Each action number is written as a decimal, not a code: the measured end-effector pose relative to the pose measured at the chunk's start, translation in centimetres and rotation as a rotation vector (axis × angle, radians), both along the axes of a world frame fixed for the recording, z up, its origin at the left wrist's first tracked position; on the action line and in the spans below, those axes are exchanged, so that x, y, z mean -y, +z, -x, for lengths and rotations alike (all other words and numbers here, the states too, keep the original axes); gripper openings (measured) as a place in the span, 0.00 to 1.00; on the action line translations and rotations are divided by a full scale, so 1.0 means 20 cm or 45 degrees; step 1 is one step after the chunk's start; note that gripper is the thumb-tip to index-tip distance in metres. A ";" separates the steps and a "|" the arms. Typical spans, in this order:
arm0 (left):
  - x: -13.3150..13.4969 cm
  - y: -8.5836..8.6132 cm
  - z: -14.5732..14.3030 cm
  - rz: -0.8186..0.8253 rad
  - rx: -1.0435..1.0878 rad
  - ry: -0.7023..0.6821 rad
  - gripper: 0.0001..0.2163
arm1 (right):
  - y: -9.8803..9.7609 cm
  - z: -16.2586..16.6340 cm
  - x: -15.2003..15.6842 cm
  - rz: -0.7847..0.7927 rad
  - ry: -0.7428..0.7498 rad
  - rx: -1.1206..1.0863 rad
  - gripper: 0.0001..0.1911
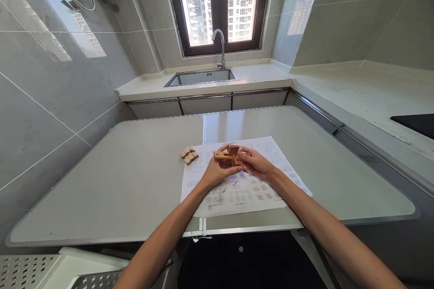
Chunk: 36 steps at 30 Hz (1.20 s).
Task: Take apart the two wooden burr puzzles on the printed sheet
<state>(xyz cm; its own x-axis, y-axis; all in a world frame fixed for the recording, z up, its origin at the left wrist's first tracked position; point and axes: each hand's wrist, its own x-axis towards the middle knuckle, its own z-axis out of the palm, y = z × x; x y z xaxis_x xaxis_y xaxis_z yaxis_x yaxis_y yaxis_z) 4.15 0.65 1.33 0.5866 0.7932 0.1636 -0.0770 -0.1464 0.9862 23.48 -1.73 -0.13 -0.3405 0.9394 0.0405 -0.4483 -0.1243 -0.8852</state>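
Both my hands meet over a printed instruction sheet [237,189] on a grey folding table [129,180]. My left hand [217,170] and my right hand [255,162] together grip a partly joined wooden puzzle [228,154] made of crossed light-brown bars, held just above the paper. One bar sticks out to the left past my left fingers. A small pile of loose wooden puzzle pieces [189,155] lies on the table just left of the sheet's top left corner, apart from both hands.
A white counter with a steel sink [203,76] and a curved tap [221,47] runs under the window behind the table. A second counter [366,95] extends along the right, with a dark hob [417,123] at its edge. Tiled wall stands on the left.
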 end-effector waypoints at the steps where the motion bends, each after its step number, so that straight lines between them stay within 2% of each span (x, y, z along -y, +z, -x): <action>1: 0.00 0.00 0.00 0.026 0.031 -0.029 0.38 | 0.00 0.00 0.00 -0.007 0.002 0.004 0.23; 6: -0.01 0.02 0.00 0.046 0.066 -0.103 0.35 | 0.02 0.00 0.00 -0.026 0.001 0.060 0.24; 9: -0.01 0.01 0.01 0.062 0.045 -0.056 0.38 | 0.02 0.00 0.00 -0.015 -0.023 0.057 0.23; 14: -0.03 -0.01 0.02 0.074 0.087 0.132 0.40 | 0.01 -0.02 -0.01 0.032 -0.062 0.024 0.20; 22: -0.03 0.01 0.02 0.124 0.084 0.096 0.37 | 0.01 -0.02 -0.01 0.062 -0.076 -0.001 0.19; 28: -0.03 0.02 0.01 0.210 0.161 0.047 0.23 | 0.02 -0.03 -0.01 0.063 -0.117 0.014 0.19; 32: -0.03 0.03 0.02 0.396 0.240 -0.020 0.22 | 0.04 -0.03 0.01 -0.077 -0.150 0.137 0.19; 36: -0.02 0.04 0.02 0.521 0.248 -0.114 0.24 | 0.04 0.00 0.03 -0.282 -0.282 0.365 0.20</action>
<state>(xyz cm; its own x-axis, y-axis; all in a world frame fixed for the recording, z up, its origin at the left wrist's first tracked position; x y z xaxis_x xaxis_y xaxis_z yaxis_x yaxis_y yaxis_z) 3.72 1.14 2.21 0.6452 0.7631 -0.0381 -0.2614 0.2674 0.9274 23.56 -2.26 0.73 -0.1586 0.9703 0.1829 -0.1742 0.1548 -0.9725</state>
